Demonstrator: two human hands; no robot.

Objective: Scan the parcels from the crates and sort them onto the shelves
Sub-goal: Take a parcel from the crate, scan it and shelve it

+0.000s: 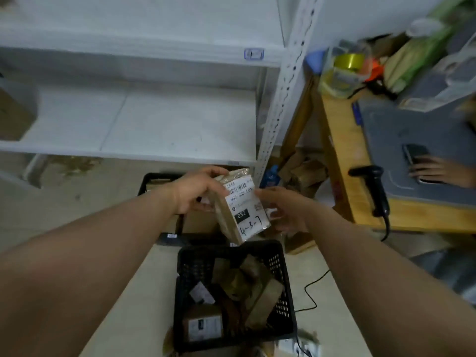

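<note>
A small brown cardboard parcel (238, 207) with a white shipping label, marked "032" and handwritten "4-3-7", is held up in front of me above the crates. My left hand (195, 191) grips its upper left side with curled fingers. My right hand (283, 210) holds its right edge from behind. Below stands a black plastic crate (280, 269) with several brown parcels inside. A second black crate (150, 180) sits behind it, mostly hidden by my arms. The white metal shelf (144, 124) lies straight ahead, bare in the middle.
A black handheld barcode scanner (373, 186) stands on the wooden desk (342, 140) at right, its cable running down to the floor. Another person's hand (435, 170) rests on a phone on a grey mat. Tape rolls and clutter fill the desk's back. A brown box (13, 112) sits at the shelf's left.
</note>
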